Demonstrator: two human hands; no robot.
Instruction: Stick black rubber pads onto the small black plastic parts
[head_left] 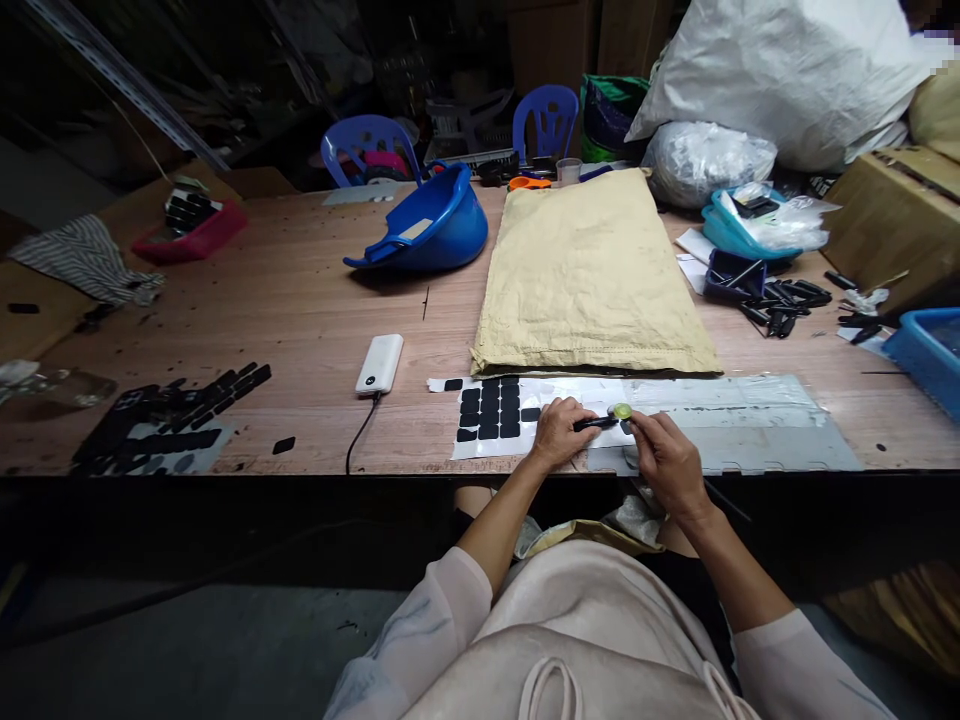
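My left hand (558,432) is closed around a slim black object (595,424) that points to the right; its exact kind is too small to make out. Between thumb and fingertips, my right hand (670,462) pinches a small round yellow-green piece (622,411), close to the tip of the black object. I cannot tell whether the two touch. Both hands are just above a white sheet (480,450) at the table's front edge. Rows of black rounded rectangular pads (489,410) lie on it, left of my left hand. A translucent grey strip (787,445) extends to the right.
Behind the sheet lies a large tan paper sack (585,270). A white power bank (380,362) with a cable and a blue basin (442,225) are to its left. Farther left are scattered black pads (165,420). Black pen-like pieces (787,300) and a turquoise basin (757,235) stand right.
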